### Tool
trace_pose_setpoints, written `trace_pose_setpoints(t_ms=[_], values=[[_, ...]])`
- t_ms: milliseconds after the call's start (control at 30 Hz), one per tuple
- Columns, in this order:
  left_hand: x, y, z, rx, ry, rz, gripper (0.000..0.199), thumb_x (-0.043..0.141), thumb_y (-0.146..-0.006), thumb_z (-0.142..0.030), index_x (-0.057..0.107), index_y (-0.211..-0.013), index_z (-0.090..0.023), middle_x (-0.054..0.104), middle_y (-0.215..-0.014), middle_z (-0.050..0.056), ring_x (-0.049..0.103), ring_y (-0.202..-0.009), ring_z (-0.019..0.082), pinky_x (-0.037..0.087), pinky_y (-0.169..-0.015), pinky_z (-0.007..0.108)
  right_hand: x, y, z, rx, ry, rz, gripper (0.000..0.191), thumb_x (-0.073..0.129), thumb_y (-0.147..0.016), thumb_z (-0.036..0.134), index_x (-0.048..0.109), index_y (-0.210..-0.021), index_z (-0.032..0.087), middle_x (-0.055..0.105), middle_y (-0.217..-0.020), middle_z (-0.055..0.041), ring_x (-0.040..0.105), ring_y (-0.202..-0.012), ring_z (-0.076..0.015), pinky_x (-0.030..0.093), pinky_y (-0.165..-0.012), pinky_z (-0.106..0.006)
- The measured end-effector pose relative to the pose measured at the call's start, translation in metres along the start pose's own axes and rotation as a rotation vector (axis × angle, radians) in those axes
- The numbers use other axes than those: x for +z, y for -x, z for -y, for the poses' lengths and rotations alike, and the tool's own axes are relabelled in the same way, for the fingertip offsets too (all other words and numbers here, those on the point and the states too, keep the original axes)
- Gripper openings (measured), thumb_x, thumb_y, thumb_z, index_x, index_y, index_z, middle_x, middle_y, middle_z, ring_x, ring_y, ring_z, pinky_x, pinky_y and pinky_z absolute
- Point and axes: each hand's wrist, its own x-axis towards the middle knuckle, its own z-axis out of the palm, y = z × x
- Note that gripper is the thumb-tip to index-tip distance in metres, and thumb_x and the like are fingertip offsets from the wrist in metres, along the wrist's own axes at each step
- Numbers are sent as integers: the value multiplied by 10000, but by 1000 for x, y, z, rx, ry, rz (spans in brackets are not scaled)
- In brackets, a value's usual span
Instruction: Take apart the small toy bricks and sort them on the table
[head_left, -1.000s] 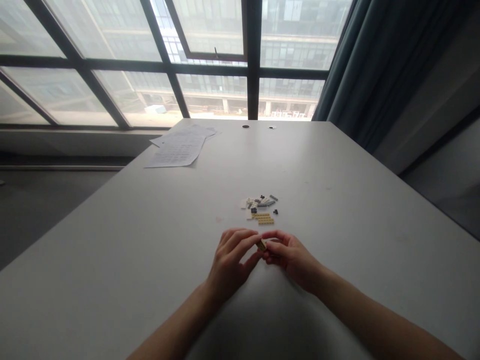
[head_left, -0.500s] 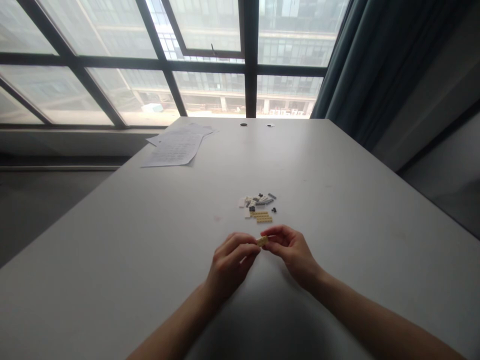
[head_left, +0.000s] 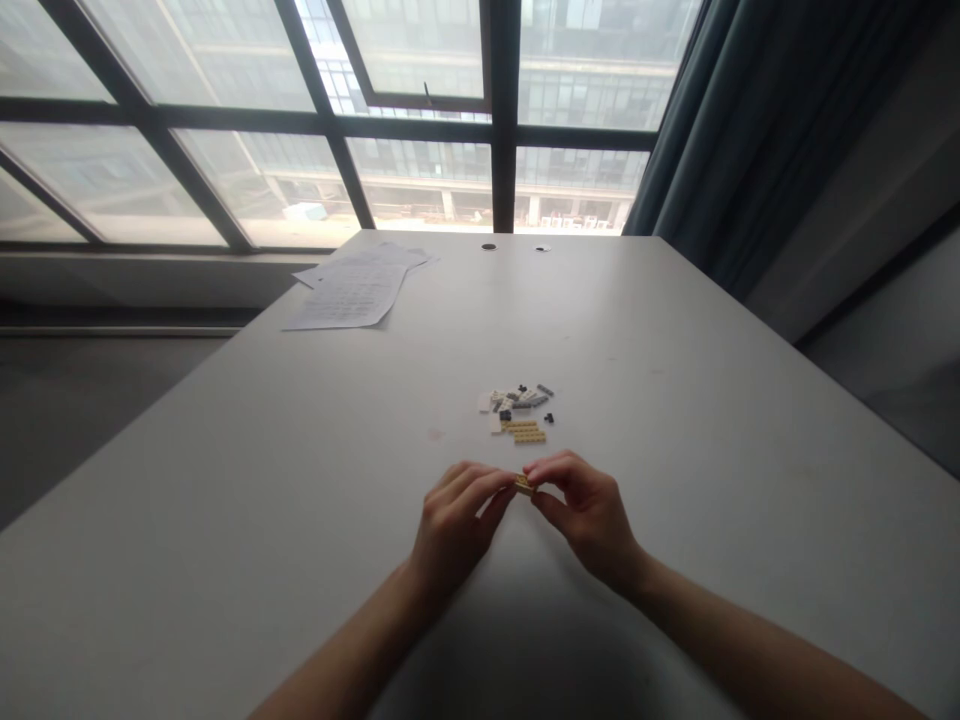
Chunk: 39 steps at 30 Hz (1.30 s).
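Between my two hands is a small tan building brick (head_left: 524,486), its studs partly in sight on top. My left hand (head_left: 459,515) pinches its left end between thumb and fingers. From the other side, the thumb and fingertips of my right hand (head_left: 586,507) grip the right end. Fingers cover both ends, so I cannot tell whether it is one piece or several joined. Just beyond my fingertips lie tan studded plates (head_left: 529,437), side by side on the white table (head_left: 645,400).
Behind the tan plates is a loose pile of white, grey and black pieces (head_left: 517,400). A small black piece (head_left: 549,418) lies to its right. Printed papers (head_left: 349,295) rest at the table's far left, and a dark curtain (head_left: 705,130) hangs beyond the right edge.
The tan brick has been turned between my fingers, so its studded top now shows more. My left fingers have shifted slightly around it; the pieces on the table lie as before.
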Motion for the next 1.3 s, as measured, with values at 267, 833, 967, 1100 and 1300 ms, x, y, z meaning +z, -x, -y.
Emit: trace_pose_setpoints(t_ms=[267,833,967,1100,1300], values=[[-1,3,0,66,22,-80,226,658,-774,-41,631,-924,-206,695,-882,28,639,-835,141,534,-749,269,2,3,0,-73,45,43,143,687,-785,145,695,-877,254,630,-933,-48,607,-913,-209,495,-858,-378],[1,-2,-2,74,82,-4,321,707,-774,-188,592,-1072,-215,691,-1003,82,627,-973,213,535,-836,366,8,-2,-3,517,-623,-37,275,790,-633,178,630,-856,201,671,-830,7,644,-779,-152,496,-784,-308],[2,-2,-1,35,85,0,296,689,-774,-138,586,-1041,-216,677,-984,72,603,-967,206,517,-843,367,6,-3,-6,510,-586,-4,251,756,-664,186,643,-887,189,684,-821,-11,651,-787,-163,503,-820,-345],[4,-2,0,-43,57,25,233,679,-779,-160,584,-986,-210,669,-956,61,592,-914,193,506,-807,349,-4,-10,-7,428,-268,56,255,723,-698,206,665,-945,189,690,-849,-27,641,-799,-170,495,-801,-338],[9,-2,3,-124,-89,231,66,679,-775,-181,633,-808,-214,683,-914,39,568,-909,204,450,-833,375,-20,-22,-9,224,207,-23,175,674,-742,226,692,-914,200,673,-822,-26,594,-728,-161,461,-674,-293]])
